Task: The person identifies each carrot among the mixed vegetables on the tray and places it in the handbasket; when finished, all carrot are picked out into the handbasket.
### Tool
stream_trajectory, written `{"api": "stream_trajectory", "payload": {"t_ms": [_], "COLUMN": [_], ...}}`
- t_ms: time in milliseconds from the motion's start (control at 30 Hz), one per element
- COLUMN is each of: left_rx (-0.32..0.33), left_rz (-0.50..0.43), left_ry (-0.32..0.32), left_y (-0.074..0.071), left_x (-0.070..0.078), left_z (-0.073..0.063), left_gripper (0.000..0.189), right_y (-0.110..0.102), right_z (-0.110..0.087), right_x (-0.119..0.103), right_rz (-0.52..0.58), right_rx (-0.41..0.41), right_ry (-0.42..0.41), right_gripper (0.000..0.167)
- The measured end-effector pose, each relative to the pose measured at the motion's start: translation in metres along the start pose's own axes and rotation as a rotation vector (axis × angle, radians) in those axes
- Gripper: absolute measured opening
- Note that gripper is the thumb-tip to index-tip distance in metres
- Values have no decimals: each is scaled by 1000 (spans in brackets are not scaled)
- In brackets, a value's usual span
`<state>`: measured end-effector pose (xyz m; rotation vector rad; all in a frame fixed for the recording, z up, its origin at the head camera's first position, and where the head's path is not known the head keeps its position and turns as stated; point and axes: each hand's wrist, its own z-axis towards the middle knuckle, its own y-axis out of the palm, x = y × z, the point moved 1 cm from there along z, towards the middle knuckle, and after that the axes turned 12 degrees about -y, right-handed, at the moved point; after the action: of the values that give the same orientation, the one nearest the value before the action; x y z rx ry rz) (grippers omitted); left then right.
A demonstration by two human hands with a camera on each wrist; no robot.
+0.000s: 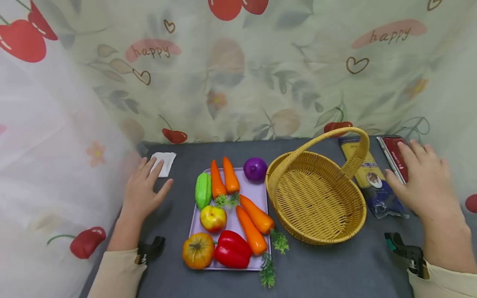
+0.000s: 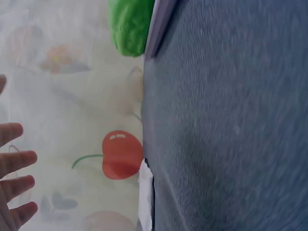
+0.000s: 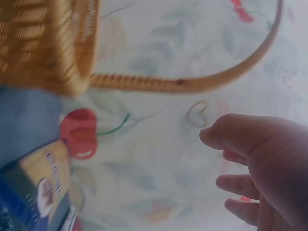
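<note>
My left hand (image 1: 143,192) hovers at the left with its fingers spread, holding nothing, close to a folded white tissue (image 1: 165,163). On the right, my right hand (image 1: 426,182) is held over the table with fingers extended. It is nearest a red packet (image 1: 398,155) and a blue and yellow bag (image 1: 374,180), both partly seen. Between the hands lies a lilac tray (image 1: 244,182) bearing several carrots (image 1: 253,229), a purple onion (image 1: 255,169), a green vegetable (image 1: 203,190), a red-yellow fruit (image 1: 213,218), a pumpkin (image 1: 198,250) and a red bell pepper (image 1: 233,249).
A wicker basket (image 1: 316,236) with a tall arched handle stands right of the tray, nothing inside it. Grey cloth (image 1: 316,273) covers the table. Printed curtains (image 1: 253,82) enclose the back and both sides. Carrot leaves overhang the tray's right edge.
</note>
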<state>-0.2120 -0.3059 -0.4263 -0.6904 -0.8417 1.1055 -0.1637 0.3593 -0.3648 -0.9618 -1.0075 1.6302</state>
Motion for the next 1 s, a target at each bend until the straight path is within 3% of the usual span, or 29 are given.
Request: {"api": "stream_trajectory", "payload": {"t_ms": [167,367,533,700,867,1000], "left_rx": [107,131,74,32,-35,-120], "left_rz": [-159,-299,-361,-470,-618,-637], "left_ry": [72,56,-16,-64,-51,-73], "left_y": [7,15,18,24,32,37], "left_x": [8,16,16,12,13,16], "left_z": [-4,-26,-53,-74,-77,-75], "left_gripper": [61,43,38,54,60,55], "right_y": [-15,-30,-43,-53,-61,-65], "right_z": [-7,-12,-19,-26,-30,-33], "right_x": [-19,-42,-58,-73,-88,-102], "right_rz": [2,161,220,208,244,266], "right_rx": [88,135,187,257,313,346], "right_ry": [-57,-128,-179,-236,-270,-307], "right_gripper": [78,79,80,76,75,74]}}
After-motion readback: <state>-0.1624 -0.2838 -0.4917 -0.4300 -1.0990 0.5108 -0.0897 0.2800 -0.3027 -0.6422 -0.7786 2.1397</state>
